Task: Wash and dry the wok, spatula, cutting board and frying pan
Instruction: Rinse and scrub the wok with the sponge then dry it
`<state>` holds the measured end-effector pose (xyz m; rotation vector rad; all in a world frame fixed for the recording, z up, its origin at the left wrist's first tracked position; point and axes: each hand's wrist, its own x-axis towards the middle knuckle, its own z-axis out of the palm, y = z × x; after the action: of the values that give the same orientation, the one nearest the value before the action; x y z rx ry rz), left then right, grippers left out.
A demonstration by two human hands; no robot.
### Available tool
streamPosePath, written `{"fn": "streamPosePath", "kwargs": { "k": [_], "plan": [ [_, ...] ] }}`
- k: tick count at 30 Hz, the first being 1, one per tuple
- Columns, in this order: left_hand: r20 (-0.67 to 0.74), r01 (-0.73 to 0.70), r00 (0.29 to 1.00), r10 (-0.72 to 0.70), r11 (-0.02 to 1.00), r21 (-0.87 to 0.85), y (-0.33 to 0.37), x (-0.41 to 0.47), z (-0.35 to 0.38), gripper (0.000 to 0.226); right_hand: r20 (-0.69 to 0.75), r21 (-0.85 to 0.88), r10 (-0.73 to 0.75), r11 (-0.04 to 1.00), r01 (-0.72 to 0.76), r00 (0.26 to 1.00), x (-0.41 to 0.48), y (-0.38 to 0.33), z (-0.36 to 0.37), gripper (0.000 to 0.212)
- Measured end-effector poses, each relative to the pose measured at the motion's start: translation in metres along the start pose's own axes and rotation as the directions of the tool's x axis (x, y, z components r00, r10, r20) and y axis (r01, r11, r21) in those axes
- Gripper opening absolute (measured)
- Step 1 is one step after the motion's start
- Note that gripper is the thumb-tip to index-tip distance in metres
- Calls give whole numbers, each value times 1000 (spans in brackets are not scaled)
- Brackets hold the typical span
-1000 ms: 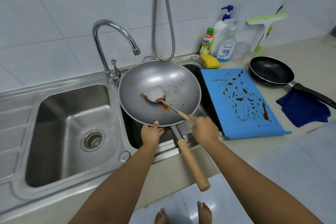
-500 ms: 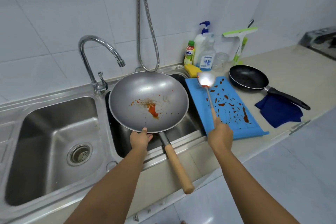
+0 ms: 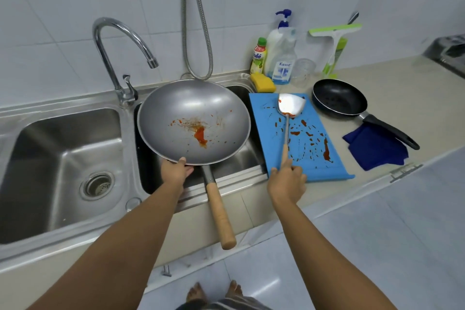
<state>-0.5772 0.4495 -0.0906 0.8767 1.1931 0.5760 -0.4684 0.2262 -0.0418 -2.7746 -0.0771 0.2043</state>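
Against the far tiled wall, one clear spray bottle (image 3: 283, 63) reads "Kassa"; the small green-capped bottle (image 3: 259, 56) left of it shows only "ula". One round, sauce-smeared steel wok (image 3: 193, 118) sits over the right basin of the double steel sink (image 3: 75, 106), and the left hand (image 3: 176, 172) grips its near rim. The right hand (image 3: 286, 182) clasps the one metal spatula (image 3: 290, 104) by its wooden handle, blade over the stained blue cutting board (image 3: 315, 133). One black frying pan (image 3: 338, 99) lies right of the board, its handle across a dark blue cloth (image 3: 375, 152).

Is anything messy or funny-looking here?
Yes. Red sauce is smeared in the wok, splattered across the board, and stuck on the spatula in the right hand. The wok also sits tilted over the sink, its handle sticking out past the counter.
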Motion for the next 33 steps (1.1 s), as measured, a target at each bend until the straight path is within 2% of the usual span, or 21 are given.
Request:
{"fn": "streamPosePath", "kwargs": {
  "k": [5, 9, 13, 15, 17, 19, 21, 23, 27, 33],
  "plan": [
    [6, 19, 1000, -19, 1000, -3, -2, 2, -2, 56, -98, -28, -35, 999, 33, 995, 3, -4, 4, 61],
    [28, 37, 999, -37, 999, -7, 0, 4, -6, 55, -157, -27, -172, 985, 170, 972, -2, -24, 5, 63],
    [66, 64, 996, -63, 998, -8, 11, 9, -14, 53, -63, 82, -340, 935, 344, 938, -3, -57, 18, 51],
    [82, 80, 993, -79, 997, -4, 12, 13, -21, 52, 81, 192, -297, 941, 278, 951, -3, -72, 30, 54],
    [104, 78, 991, -80, 997, 16, 13, 18, -28, 50, 256, 330, -193, 938, 102, 947, 0, -83, 44, 70],
    [113, 93, 989, -96, 995, 33, 16, 20, -34, 48, 367, 481, -141, 875, -58, 920, 3, -91, 56, 81],
    [116, 123, 985, -127, 992, 37, 19, 22, -39, 48, 426, 570, -114, 804, -168, 897, 7, -98, 63, 82],
    [129, 141, 981, -145, 989, 37, 21, 23, -44, 47, 439, 571, -105, 799, -187, 893, 7, -101, 70, 76],
    [154, 146, 976, -151, 988, 43, 20, 24, -49, 50, 350, 599, -70, 783, -166, 934, 2, -101, 80, 55],
    [205, 169, 962, -178, 984, 61, 22, 24, -51, 53, 250, 655, 9, 734, -176, 968, -3, -108, 86, 54]
  ]
}}
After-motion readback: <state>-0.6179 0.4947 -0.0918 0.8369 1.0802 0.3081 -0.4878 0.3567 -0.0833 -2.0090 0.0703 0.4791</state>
